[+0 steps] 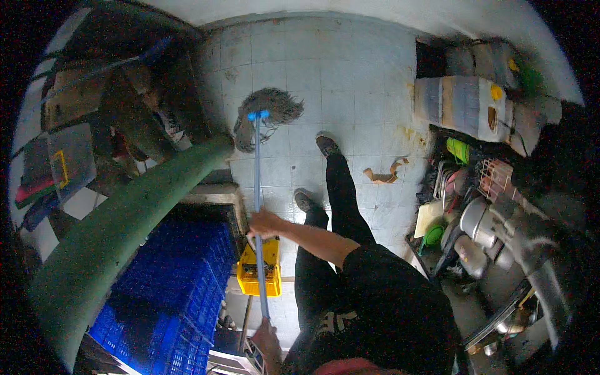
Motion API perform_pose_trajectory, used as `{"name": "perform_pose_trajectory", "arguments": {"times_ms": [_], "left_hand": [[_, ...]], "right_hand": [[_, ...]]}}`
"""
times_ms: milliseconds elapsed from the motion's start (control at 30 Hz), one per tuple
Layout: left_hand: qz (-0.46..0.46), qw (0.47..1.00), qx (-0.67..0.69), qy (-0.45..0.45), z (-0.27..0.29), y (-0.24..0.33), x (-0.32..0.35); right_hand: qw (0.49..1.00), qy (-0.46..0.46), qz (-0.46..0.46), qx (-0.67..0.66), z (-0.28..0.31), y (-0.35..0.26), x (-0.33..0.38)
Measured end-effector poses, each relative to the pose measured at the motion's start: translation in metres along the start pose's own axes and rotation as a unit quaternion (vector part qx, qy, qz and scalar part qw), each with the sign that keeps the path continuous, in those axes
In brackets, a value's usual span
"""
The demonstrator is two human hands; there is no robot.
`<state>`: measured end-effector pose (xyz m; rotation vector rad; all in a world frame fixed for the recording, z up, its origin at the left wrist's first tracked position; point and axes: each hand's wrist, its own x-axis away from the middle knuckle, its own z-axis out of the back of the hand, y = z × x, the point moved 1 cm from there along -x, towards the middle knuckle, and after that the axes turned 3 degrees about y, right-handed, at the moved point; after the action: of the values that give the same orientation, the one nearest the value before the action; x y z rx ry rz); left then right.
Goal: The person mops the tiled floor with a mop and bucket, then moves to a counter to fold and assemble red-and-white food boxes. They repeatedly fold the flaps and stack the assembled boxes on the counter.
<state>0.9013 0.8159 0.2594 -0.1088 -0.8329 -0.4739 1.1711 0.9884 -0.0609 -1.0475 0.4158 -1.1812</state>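
A string mop (pixel 270 105) with a grey head and a blue clamp lies spread on the tiled floor ahead of me, left of my shoes. Its long, pale blue handle (pixel 257 175) runs back toward my body. Around the middle of that handle, my right hand (pixel 266 224) is closed, its bare forearm reaching across my legs. Lower down, my left hand (pixel 267 344) grips the handle's near end, partly cut off by the dim lower edge. Beneath the handle, between my hands, is a yellow plastic bin (pixel 249 284) with small dark things inside.
A thick green pipe (pixel 144 187) slants along the left, beside stacked blue crates (pixel 169 294). A torn brown scrap (pixel 384 173) lies on the tiles (pixel 359 75) right of my shoes (pixel 326 144). At right are metal pots (pixel 478 222), a wire basket (pixel 495 177) and covered bundles (pixel 462 106).
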Motion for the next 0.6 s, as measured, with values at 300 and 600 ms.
{"name": "perform_pose_trajectory", "arguments": {"times_ms": [300,600], "left_hand": [[-0.246,0.954,-0.123,-0.121,-0.206,0.316,0.070],[-0.035,0.826,-0.091,-0.555,-0.372,0.377,0.148]], "right_hand": [[0.969,0.202,-0.092,0.109,0.241,0.249,0.028],[0.919,0.283,-0.247,0.121,0.325,0.365,0.246]]}}
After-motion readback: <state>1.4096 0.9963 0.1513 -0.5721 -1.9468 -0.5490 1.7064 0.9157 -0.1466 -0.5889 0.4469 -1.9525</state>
